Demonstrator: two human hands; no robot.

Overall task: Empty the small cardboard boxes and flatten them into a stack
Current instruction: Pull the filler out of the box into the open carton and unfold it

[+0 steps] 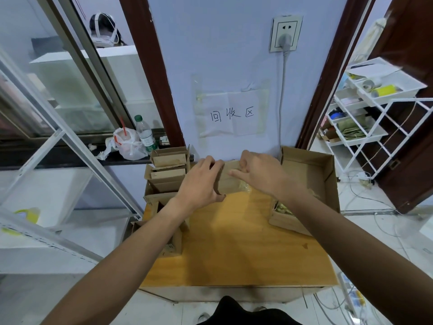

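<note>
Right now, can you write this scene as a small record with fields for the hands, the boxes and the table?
left: left hand grips small brown cardboard box at its left side
right: right hand holds the same box from the right
surface: yellow wooden tabletop
left edge: small open cardboard boxes, standing, not flattened
right edge: large open brown cardboard box
wall: white paper sign with handwriting

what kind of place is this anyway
Probably a recycling corner of a workroom or storeroom: a handwritten wall sign reads 回收区, recycling area, open small cardboard boxes sit on the wooden table, and a white shelf rack holds tape rolls and supplies.
</note>
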